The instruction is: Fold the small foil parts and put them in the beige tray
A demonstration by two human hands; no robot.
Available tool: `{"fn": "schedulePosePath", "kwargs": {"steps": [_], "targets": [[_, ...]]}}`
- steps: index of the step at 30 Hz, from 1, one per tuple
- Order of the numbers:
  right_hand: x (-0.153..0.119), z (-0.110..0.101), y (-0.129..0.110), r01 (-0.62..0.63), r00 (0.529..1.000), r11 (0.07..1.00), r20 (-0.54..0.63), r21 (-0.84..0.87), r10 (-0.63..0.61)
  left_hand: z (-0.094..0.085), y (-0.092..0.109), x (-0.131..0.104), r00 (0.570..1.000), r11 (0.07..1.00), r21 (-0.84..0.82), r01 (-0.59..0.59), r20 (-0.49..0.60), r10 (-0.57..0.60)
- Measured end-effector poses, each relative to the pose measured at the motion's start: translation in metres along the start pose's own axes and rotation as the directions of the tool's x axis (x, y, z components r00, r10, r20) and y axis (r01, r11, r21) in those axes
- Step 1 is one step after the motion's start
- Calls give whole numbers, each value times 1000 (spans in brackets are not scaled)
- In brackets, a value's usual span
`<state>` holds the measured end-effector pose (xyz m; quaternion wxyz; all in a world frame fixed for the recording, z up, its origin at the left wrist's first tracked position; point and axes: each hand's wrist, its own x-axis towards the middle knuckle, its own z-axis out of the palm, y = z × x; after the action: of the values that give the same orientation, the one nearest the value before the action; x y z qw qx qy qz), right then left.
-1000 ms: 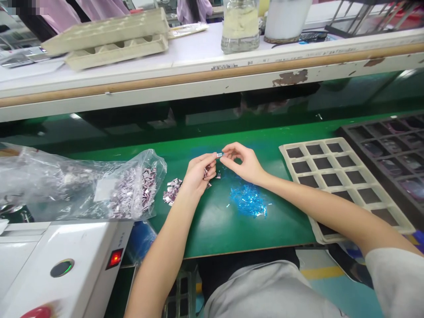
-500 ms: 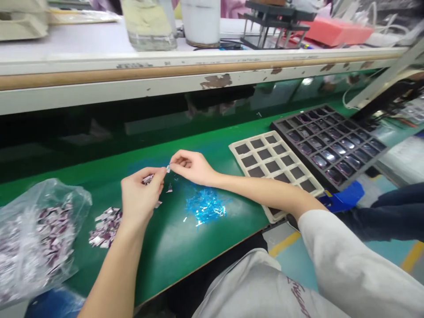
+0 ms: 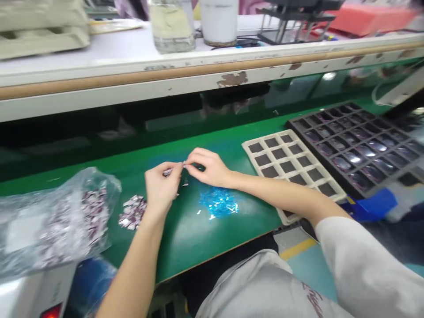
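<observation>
A green tabletop is stretching beneath a white shelf, where a glass jar of yellowish liquid is standing. Above the green, the left hand is pinching a small pale piece in its fingertips and cradling silvery pieces; the right hand's fingers are standing narrow beside it, whether gripping one cannot tell. Near the left forearm, a silvery pile is lying by a clear bag. Blue strips are glinting between the arms. Rightward, a pale tray is sitting beside a black tray.
</observation>
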<state>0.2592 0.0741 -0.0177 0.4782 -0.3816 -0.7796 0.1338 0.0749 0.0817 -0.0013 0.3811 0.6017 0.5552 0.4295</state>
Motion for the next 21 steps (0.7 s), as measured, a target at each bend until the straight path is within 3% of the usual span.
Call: {"fn": "schedulePosePath", "kwargs": {"steps": [2,5,9,12,17,21], "targets": [[2,-1,0,-17,998,997,-53,71,20,1,0,3,1000,996,-93,4,-19,-6],[5,-4,1,-111,994,993,9,33,111,1,6,6,997,965,-254,68,-29,-77],[7,-7,-1,-175,933,940,257,-292,253,-8,19,8,980,828,-523,200,98,-175],[7,-6,-3,-168,895,873,301,-457,329,-19,26,10,953,679,-670,301,230,-195],[6,-3,-4,-114,927,916,290,-385,237,-30,30,10,935,546,-759,353,307,-178],[3,0,-5,14,910,956,399,-295,109,-30,30,10,932,529,-768,360,324,-163]]}}
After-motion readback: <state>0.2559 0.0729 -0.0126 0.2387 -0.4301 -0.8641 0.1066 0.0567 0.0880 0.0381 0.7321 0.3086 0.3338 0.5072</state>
